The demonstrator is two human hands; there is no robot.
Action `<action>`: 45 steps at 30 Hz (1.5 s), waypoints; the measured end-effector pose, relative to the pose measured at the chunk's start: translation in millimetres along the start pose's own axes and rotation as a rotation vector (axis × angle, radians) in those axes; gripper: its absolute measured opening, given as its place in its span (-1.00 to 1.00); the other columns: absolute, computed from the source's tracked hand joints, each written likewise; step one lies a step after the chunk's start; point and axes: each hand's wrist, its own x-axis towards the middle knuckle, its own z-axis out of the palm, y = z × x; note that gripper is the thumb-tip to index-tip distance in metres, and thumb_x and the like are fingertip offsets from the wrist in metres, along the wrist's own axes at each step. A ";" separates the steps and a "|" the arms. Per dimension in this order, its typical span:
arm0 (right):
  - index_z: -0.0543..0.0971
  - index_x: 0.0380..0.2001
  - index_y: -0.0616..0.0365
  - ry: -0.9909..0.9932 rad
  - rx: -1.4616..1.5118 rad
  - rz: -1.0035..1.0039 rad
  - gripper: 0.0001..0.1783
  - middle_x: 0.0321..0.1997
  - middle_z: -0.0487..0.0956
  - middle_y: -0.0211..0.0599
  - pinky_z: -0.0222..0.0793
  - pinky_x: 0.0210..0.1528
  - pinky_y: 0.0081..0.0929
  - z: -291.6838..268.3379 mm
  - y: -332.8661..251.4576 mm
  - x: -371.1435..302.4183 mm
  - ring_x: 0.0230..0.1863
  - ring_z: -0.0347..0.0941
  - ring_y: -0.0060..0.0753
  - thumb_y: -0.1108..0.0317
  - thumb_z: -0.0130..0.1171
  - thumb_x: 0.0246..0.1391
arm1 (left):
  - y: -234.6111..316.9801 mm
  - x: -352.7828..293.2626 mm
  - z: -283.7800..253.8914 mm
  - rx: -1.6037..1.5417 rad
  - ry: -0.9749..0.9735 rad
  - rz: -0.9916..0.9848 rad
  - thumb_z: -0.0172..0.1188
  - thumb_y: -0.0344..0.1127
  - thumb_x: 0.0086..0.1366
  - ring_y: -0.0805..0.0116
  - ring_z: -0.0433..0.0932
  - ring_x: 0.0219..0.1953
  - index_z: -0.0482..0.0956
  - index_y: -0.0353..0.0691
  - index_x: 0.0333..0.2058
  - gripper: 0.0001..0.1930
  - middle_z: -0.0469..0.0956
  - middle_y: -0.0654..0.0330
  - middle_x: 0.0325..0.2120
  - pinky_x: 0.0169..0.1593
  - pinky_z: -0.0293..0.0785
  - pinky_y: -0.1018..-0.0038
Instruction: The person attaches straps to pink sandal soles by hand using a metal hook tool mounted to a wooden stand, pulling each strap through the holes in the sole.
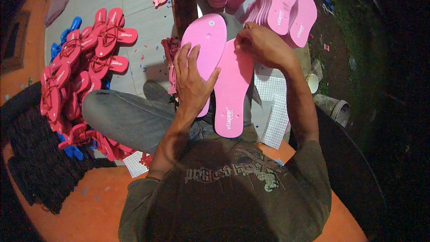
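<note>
Two pink flip-flop soles lie side by side on my lap. The left sole (205, 33) has a small round sticker near its toe and overlaps the edge of the right sole (230, 94). Each shows a strap hole or holes, and no straps are fitted. My left hand (193, 74) rests on the left sole with its fingers spread, the thumb reaching toward the right sole. At the toe of the right sole, my right hand (262, 45) has its fingertips pinched together. Whatever is between those fingertips is too small or hidden to make out.
Stacks of pink soles (283, 6) stand beyond my right hand. On the left lies a heap of red flip-flops (74, 80) with some blue ones. Dark red straps (171, 58) hang beside my left hand. White sticker sheets (274, 121) lie at my right, near a bucket (338, 110).
</note>
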 end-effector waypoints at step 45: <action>0.10 0.04 0.27 0.667 0.903 0.464 -0.35 -0.11 0.34 0.00 0.18 -0.01 -0.40 69.3 -77.1 -55.7 -0.05 0.29 -0.23 0.21 0.08 -0.07 | 24.5 -20.6 28.5 -1.112 -0.032 -0.482 -0.02 -0.11 0.18 0.28 0.27 -0.06 0.11 -0.33 -0.01 -0.49 0.28 0.04 -0.11 0.03 0.13 0.41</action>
